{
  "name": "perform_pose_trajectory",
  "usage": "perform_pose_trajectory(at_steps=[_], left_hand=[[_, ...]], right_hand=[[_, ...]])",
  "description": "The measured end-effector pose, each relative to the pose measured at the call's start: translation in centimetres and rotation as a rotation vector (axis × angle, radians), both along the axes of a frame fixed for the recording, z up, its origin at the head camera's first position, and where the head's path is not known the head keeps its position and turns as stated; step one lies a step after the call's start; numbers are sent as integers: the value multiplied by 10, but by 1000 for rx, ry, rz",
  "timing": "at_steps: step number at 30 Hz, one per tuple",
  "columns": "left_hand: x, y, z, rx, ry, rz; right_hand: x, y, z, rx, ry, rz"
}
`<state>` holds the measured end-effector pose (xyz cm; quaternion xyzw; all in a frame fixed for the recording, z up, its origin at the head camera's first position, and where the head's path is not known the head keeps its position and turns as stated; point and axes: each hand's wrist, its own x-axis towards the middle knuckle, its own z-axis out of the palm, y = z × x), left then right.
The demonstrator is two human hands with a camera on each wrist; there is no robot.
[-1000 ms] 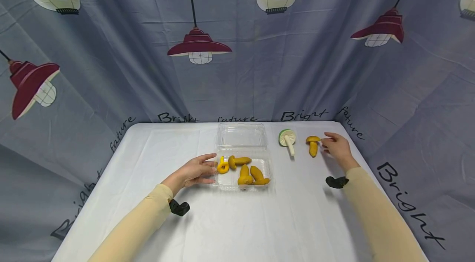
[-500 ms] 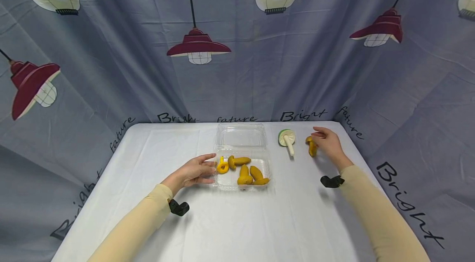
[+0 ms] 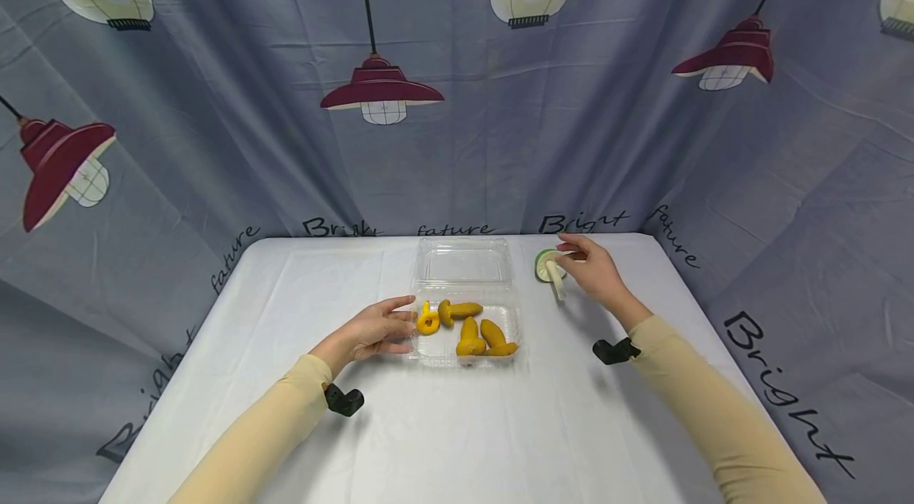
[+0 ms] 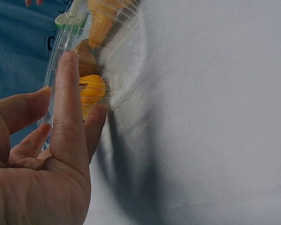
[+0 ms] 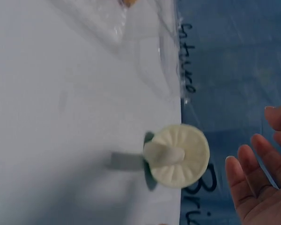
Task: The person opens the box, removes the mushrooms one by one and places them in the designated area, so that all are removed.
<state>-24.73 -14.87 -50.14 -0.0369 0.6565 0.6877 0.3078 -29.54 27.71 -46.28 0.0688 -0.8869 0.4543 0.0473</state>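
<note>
At its left end the clear plastic clamshell box meets my left hand. In the left wrist view, that hand's index finger extends straight, with other fingers at the box's side. Inside lie a bright yellow mushroom and several ochre mushrooms. My right hand hovers at the green-capped white mushroom. The right wrist view shows its fingers relaxed and apart from that mushroom's pale gilled underside. The ochre mushroom from the right is out of sight, perhaps behind the hand.
The box's lid stands raised at the back. A white cloth covers the table. A grey-blue curtain printed with lamps hangs behind and along both sides.
My right hand has moved left, past the ochre mushroom to the green-capped one. That ochre mushroom has gone out of view. My left hand and the box have stayed put.
</note>
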Motion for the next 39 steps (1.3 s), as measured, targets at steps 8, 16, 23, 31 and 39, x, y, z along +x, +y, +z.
perform_pose_trajectory(at_steps=[8, 16, 23, 31, 39], left_hand=[[1, -1, -1, 16, 3, -3], [1, -1, -1, 6, 3, -3], [1, -3, 0, 2, -1, -6], [1, -2, 0, 0, 0, 0], [0, -1, -1, -1, 4, 3]], right_hand=[[7, -33, 10, -29, -13, 114], [14, -62, 15, -12, -18, 234], [13, -82, 12, 12, -25, 323], [12, -104, 10, 99, -13, 414], [14, -120, 10, 221, -11, 518]])
